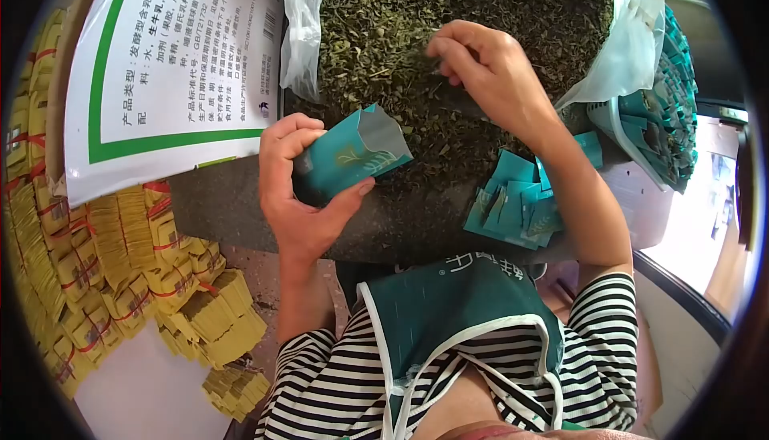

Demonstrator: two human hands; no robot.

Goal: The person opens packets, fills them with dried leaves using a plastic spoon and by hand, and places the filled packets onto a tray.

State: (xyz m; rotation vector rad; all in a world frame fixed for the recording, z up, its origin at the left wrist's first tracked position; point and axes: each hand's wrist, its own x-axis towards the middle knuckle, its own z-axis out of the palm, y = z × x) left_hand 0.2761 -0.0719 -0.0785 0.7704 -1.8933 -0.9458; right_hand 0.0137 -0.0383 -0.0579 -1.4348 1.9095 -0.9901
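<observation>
My left hand (292,192) is wrapped round a teal foil packet (344,156) with a gold leaf print. The packet is tilted, and its mouth gapes toward the right, showing a silver lining. Over a large heap of dried green leaves (384,48), like loose tea, is my right hand (485,64). Its fingers are curled and pressed together; whatever they pinch is mostly hidden. Several flat teal packets (521,208) lie on the dark tabletop (240,212) beneath my right forearm.
Clear plastic sheeting (300,32) edges the heap. A printed white and green carton (176,80) stands at the left. Bundled yellow packets (120,248) are stacked beyond it. At the right, a white basket (629,148) holds many teal packets (673,112).
</observation>
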